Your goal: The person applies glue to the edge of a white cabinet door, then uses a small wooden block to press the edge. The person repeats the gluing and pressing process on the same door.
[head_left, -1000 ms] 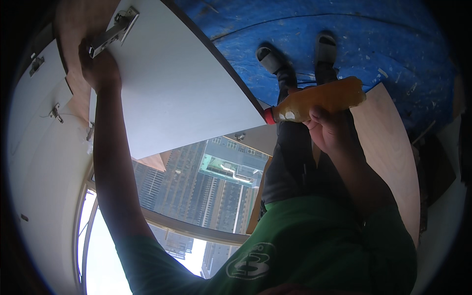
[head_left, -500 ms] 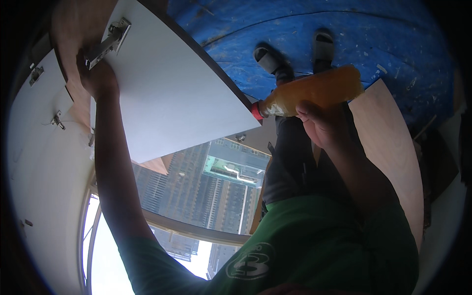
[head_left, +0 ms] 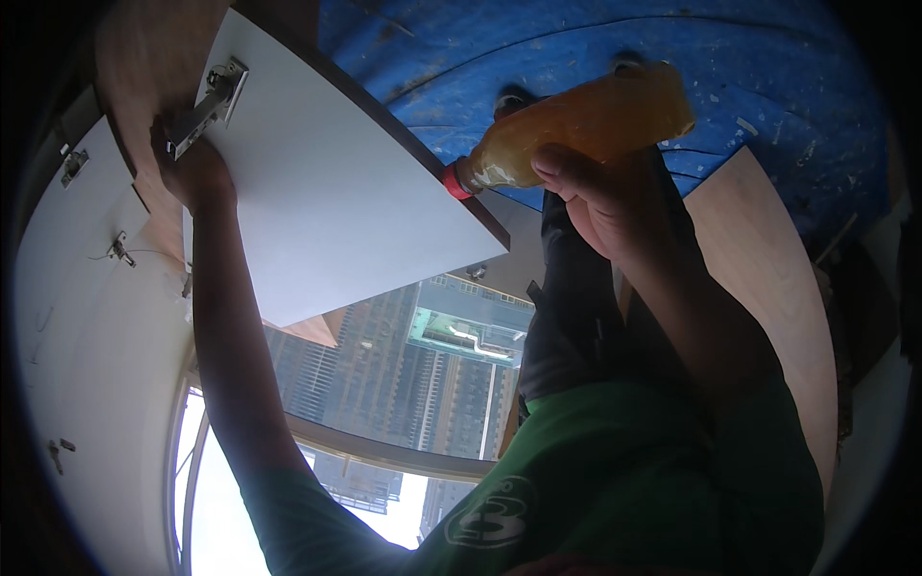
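My right hand [head_left: 600, 197] is wrapped around a plastic bottle [head_left: 586, 115] with amber-orange contents and a red cap. The bottle lies nearly level, its base slightly higher in the picture, and its cap overlaps the dark edge of a white cabinet door [head_left: 336, 182]. Whether cap and door touch, I cannot tell. At the door's far left edge, my left hand [head_left: 197, 178] is closed on the door beside a metal hinge [head_left: 206, 110]. Part of its fingers is hidden behind the hinge arm.
A blue sheet [head_left: 768, 58] covers the floor, with my sandals partly hidden by the bottle. A pale wood panel [head_left: 768, 259] leans at the right. White panels [head_left: 86, 288] with more hinges stand at the left. Below the door, a window [head_left: 375, 384] shows tall buildings.
My right hand has moved the bottle left and upward in the picture, bringing its red cap over the door's edge. My left hand remains beside the hinge.
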The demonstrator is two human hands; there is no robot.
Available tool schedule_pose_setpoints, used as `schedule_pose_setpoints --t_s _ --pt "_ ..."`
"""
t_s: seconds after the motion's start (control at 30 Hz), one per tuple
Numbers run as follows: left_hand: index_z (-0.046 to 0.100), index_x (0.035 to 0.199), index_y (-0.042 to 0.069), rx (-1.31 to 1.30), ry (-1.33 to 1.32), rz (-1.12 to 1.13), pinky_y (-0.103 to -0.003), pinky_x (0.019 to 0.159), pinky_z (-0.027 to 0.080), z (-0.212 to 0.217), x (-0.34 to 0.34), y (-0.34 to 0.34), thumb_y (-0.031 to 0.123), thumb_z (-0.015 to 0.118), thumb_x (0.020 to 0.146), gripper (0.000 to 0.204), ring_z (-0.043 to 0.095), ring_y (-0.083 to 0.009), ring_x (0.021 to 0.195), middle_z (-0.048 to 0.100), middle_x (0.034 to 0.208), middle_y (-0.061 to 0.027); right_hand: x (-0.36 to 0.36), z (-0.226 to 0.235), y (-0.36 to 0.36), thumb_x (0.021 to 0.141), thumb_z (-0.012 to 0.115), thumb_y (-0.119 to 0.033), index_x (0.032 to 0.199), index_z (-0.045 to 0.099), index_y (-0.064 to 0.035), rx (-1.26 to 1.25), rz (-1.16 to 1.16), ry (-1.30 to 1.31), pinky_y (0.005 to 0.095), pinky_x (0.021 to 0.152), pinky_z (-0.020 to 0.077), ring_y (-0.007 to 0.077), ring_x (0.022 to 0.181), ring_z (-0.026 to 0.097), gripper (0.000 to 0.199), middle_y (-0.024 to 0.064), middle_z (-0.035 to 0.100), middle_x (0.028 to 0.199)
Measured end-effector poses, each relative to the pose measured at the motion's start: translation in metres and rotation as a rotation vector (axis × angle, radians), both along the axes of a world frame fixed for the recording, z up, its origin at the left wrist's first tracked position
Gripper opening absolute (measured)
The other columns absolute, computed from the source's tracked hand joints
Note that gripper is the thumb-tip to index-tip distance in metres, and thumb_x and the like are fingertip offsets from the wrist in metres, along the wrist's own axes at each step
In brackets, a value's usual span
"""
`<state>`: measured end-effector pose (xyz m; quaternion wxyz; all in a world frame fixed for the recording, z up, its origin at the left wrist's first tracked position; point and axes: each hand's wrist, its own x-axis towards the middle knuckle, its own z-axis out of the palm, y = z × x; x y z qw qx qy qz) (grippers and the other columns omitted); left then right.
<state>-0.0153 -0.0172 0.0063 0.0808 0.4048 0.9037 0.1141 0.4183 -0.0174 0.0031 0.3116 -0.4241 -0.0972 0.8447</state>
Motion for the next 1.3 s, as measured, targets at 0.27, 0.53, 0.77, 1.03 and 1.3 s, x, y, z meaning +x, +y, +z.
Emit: schedule_pose_setpoints --t_s 0.27,0.53,0.77,1.03,1.3 --pt "0.042 0.151 0.011 0.015 -0.037 0.011 -0.037 0.103 0.052 0.004 0.014 0.004 0.023 0.057 0.104 0.051 0.060 -0.0260 0.124 0.054 0.144 -0.0145 0.021 -0.004 -0.016 0.080 0.084 -0.014 0.125 0.055 -0.0004 -0.121 0.051 -0.040 0.0412 0.096 0.0556 0.0249 0.107 0.068 0.055 0.0143 0.067 0.116" --pt "0.041 0.151 0.011 0.080 -0.131 0.013 -0.038 0.104 0.052 -0.001 0.005 0.002 0.018 0.057 0.104 0.050 0.061 -0.0247 0.122 0.054 0.142 -0.0151 -0.007 -0.010 0.008 0.082 0.083 -0.013 0.123 0.055 -0.0014 -0.070 -0.009 0.055 0.0406 0.097 0.0563 0.0244 0.108 0.068 0.051 0.0136 0.067 0.114" --pt "0.039 0.153 0.012 0.041 -0.094 -0.006 -0.039 0.102 0.052 0.001 0.003 0.000 0.014 0.056 0.104 0.052 0.060 -0.0255 0.121 0.055 0.140 -0.0151 0.017 -0.009 -0.019 0.083 0.082 -0.011 0.123 0.056 -0.0021 -0.120 0.012 0.020 0.0398 0.095 0.0556 0.0237 0.110 0.066 0.049 0.0141 0.067 0.116" --pt "0.038 0.152 0.011 0.095 -0.183 0.014 -0.038 0.102 0.052 0.000 0.003 0.001 0.016 0.054 0.105 0.051 0.061 -0.0250 0.121 0.056 0.140 -0.0152 0.051 0.000 -0.054 0.083 0.080 -0.008 0.123 0.057 -0.0018 -0.214 0.033 -0.010 0.0386 0.095 0.0539 0.0236 0.112 0.065 0.047 0.0153 0.067 0.121" --pt "0.041 0.151 0.011 0.022 -0.005 -0.094 -0.036 0.105 0.049 -0.004 -0.010 -0.003 0.023 0.053 0.106 0.048 0.060 -0.0246 0.123 0.056 0.140 -0.0151 0.062 0.005 -0.046 0.090 0.076 -0.014 0.128 0.052 -0.0027 -0.365 -0.101 0.132 0.0468 0.102 0.0526 0.0282 0.119 0.064 0.046 0.0159 0.063 0.124"
